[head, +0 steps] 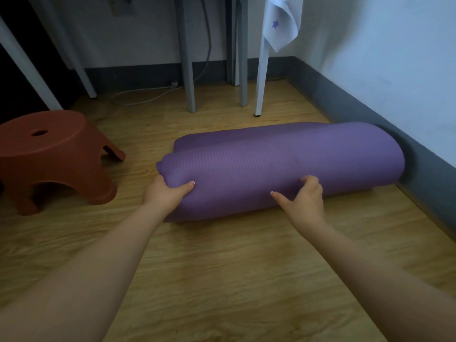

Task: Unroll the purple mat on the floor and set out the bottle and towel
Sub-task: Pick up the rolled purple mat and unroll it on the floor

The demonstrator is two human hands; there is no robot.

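At far left we see a red-brown stool [53, 154] standing on the wooden floor [222, 280]. Next comes our left hand [164, 192], its grip curled round the near left end of the rolled purple mat [283, 164], thumb on top. The mat lies on the floor, still rolled, its right end just beside the grey skirting [370, 114]. Our right hand [307, 201] pinches the roll's near surface, thumb stretched leftward. Behind the mat stand grey table legs [187, 70], and a white cloth [283, 21] with a purple star hangs above.
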